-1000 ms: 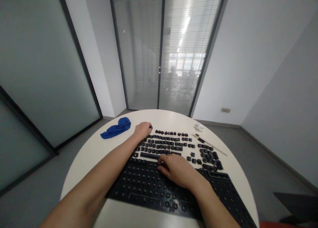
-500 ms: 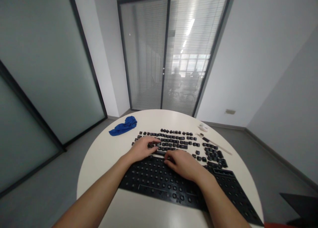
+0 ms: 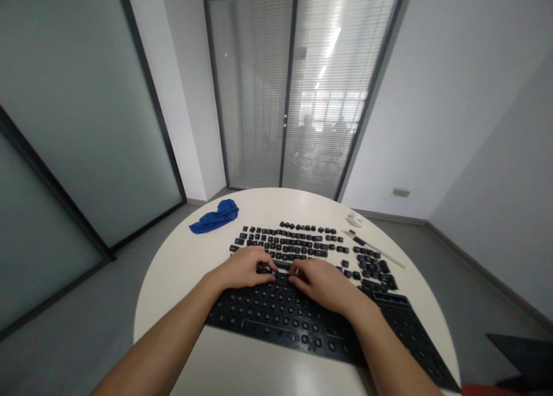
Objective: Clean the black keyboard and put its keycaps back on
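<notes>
A black keyboard base [image 3: 268, 314] without its caps lies on the table in front of me, bare switches showing. My left hand [image 3: 247, 267] reaches over its far left part, thumb and forefinger pinched round what looks like a small dark keycap [image 3: 273, 273]. Close beside it, my right hand [image 3: 317, 278] rests over the base's far edge with curled fingers; whatever its fingertips hold is hidden. Beyond both hands, loose black keycaps [image 3: 298, 242] lie in rows. A long space bar [image 3: 283, 265] lies just past the fingertips.
A blue cloth [image 3: 216, 216] lies at the table's far left. At the right are number-pad keycaps [image 3: 371, 266], a thin brush [image 3: 375, 248] and a small whitish item [image 3: 355, 219]. The round white table [image 3: 173, 286] has a curved edge.
My left hand has come back toward me from the keycap rows to the far edge of the keyboard base, near the right hand. The right hand has barely shifted.
</notes>
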A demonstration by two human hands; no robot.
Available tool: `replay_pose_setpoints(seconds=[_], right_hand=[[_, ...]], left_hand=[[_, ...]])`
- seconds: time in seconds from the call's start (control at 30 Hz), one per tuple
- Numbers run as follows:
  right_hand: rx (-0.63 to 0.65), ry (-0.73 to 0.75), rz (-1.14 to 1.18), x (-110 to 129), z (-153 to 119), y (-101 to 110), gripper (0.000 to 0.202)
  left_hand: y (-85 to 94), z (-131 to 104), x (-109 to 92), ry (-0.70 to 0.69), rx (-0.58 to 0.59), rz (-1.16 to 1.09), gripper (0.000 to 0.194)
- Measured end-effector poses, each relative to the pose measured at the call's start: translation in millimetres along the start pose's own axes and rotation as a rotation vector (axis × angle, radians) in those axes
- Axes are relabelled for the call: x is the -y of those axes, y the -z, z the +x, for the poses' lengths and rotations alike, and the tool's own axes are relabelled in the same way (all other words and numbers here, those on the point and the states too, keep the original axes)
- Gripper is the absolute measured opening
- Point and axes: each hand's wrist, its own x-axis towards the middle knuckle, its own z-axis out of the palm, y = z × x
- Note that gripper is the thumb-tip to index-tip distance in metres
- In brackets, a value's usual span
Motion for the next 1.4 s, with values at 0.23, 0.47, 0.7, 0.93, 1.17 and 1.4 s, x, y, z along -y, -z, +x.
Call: replay_pose_setpoints(seconds=[0.23, 0.47, 0.7, 0.93, 1.17, 1.4], right_hand=[[0.022, -0.001, -0.009, 3, 2, 1, 0.017], [-0.011, 0.052, 0.004, 7, 1, 2, 0.016], [-0.021, 0.142, 0.047, 12, 1, 6, 0.027], [-0.019, 0.209, 0.067, 9, 1, 3, 0.038], [-0.011, 0.229, 0.034, 10, 3, 1, 0.037], [-0.091, 0.206, 0.068, 9, 8, -9, 0.028]], left_hand=[[0.2, 0, -1, -0.001, 0.017, 0.011, 0.014], [0.1, 0, -4, 0.028, -0.002, 0.028, 0.015], [0.7, 0, -4, 0.008, 0.001, 0.026, 0.014], [2.6, 0, -5, 0.010, 0.014, -0.011, 0.015], [6.1, 0, -7, 0.027, 0.043, -0.001, 0.012], [7.4, 0, -7, 0.025, 0.053, 0.005, 0.015]])
